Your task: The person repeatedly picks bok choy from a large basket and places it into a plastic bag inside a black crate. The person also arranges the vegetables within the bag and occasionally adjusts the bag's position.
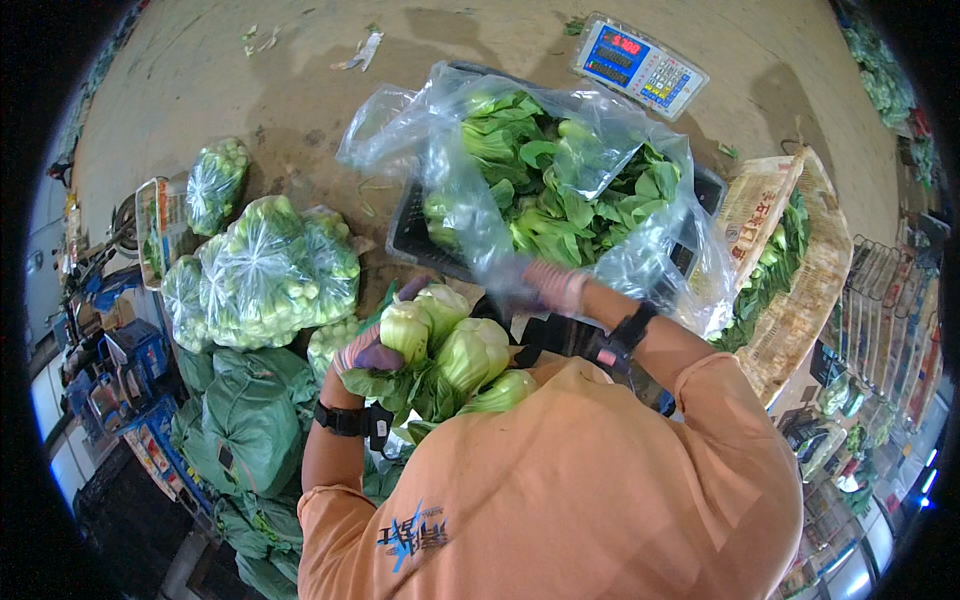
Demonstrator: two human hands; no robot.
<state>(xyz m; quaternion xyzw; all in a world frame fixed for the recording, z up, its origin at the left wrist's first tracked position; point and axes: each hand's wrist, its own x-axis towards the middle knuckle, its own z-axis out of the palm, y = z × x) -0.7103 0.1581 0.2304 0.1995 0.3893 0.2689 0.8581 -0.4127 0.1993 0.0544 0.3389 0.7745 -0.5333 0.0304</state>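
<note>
My left hand (373, 349), in a striped work glove with purple fingers, grips several heads of bok choy (406, 330) near my chest, their pale bases facing up. My right hand (541, 285), in a like glove and blurred, is at the near edge of a clear plastic bag (480, 217); whether its fingers pinch the film cannot be told. That bag lies open inside a black plastic crate (420, 251) and over its rim. More leafy bok choy (555, 232) fills the bag.
Filled clear bags of bok choy (259, 262) are piled at the left, above green sacks (247, 420). A digital scale display (637, 66) stands beyond the crate. At the right, a lined basket (806, 292) holds more greens. Scraps (364, 54) litter the floor.
</note>
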